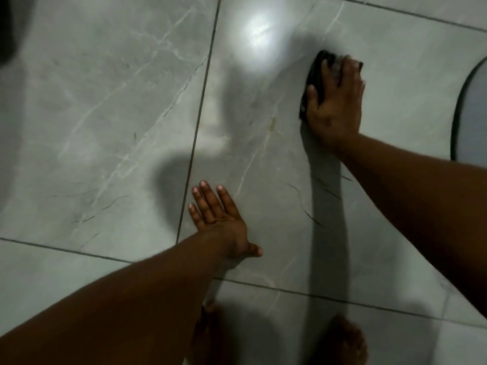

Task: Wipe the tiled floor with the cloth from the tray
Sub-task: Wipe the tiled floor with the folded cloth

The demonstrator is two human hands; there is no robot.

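Note:
A dark cloth (pixel 315 75) lies flat on the grey marbled tiled floor (pixel 118 101) at the upper right. My right hand (pixel 334 101) presses down on top of it, fingers spread over the cloth, covering most of it. Lower in the middle, my left hand (pixel 218 217) rests palm down on the tile, fingers apart, holding nothing. Part of a round grey tray (pixel 471 114) with a dark rim shows at the right edge.
Dark grout lines cross the floor. A bright light reflection (pixel 259 35) glares on the tile at the top. Thin dark strands (pixel 311 214) lie on the tile between my arms. My bare feet (pixel 345 341) show at the bottom. A dark shape (pixel 8 22) fills the top-left corner.

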